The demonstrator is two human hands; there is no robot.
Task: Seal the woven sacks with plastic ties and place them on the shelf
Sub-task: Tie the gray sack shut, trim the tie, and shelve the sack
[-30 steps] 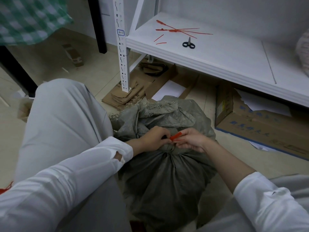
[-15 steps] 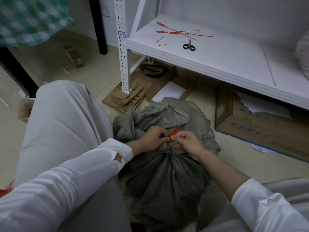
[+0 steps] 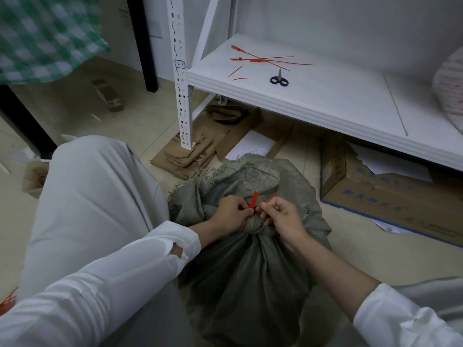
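Grey-green woven sack (image 3: 250, 271) standing on the floor between the person's knees, its mouth gathered into a tight neck. Left hand (image 3: 231, 212), fingers curled, pinches the flat head end of a red plastic tie (image 3: 253, 200) at the neck; right hand (image 3: 283, 216), likewise curled, pinches the tie's thin tail just beside it. Beyond, flattened cardboard (image 3: 190, 156) and a cardboard box (image 3: 375, 196) lie beneath the white shelf (image 3: 325, 106), which carries spare red ties (image 3: 260, 60) and black-handled scissors (image 3: 278, 80).
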